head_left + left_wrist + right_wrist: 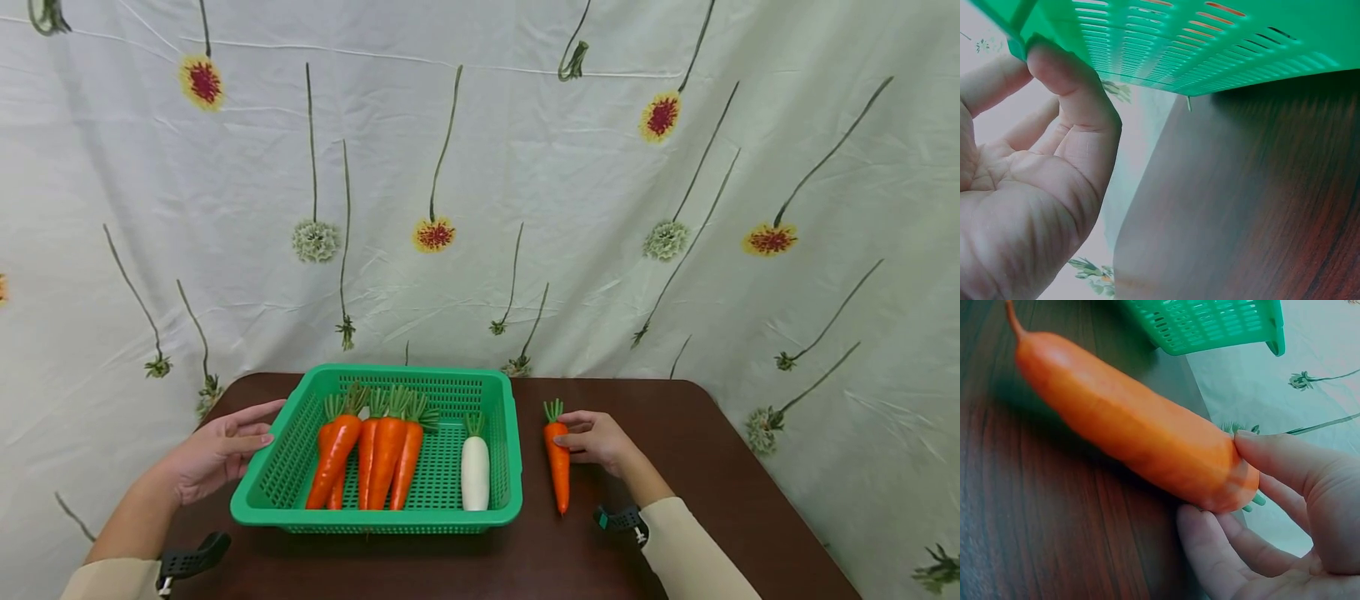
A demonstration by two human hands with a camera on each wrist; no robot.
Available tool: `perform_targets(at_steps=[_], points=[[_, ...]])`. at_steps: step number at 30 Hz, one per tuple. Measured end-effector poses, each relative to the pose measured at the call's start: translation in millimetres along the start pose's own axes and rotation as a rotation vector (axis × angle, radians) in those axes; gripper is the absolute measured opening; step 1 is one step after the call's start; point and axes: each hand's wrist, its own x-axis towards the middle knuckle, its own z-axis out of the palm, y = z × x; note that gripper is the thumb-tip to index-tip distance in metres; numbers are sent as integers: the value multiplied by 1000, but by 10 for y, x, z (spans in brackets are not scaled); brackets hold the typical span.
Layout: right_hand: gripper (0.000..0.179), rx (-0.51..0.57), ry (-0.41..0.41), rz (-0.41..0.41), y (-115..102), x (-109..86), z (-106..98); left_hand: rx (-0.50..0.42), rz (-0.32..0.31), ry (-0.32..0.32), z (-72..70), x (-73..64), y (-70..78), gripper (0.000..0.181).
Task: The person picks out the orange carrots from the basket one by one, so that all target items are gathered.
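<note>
A green plastic basket (300,518) with slotted walls sits on the dark table. Several orange carrots (387,454) with green stem tops lie together in its left half, and a white radish (475,473) lies alone on the right. At the basket's left rim, my left hand (217,454) pinches the edge between thumb and fingers; the left wrist view shows the thumb (1063,72) against the rim. To the right of the basket, my right hand (596,442) pinches a single carrot (1135,428) near its stem end. Whether that carrot touches the table is unclear.
The dark brown wooden table (720,500) extends right of the basket and in front of it. Behind hangs a white cloth (570,183) printed with flowers. A dark strap (621,520) is worn on the right wrist, another (193,558) on the left.
</note>
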Motion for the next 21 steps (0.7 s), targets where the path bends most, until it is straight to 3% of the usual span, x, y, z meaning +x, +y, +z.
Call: perform_targets(at_steps=[9, 16, 21], points=[[47, -36, 24, -32, -7, -20, -9, 16, -9, 7, -1, -2, -2, 56], [44, -214, 161, -182, -143, -38, 7, 20, -10, 17, 7, -3, 22, 55], [39, -257, 200, -278, -321, -97, 81, 21, -7, 16, 6, -7, 38, 55]])
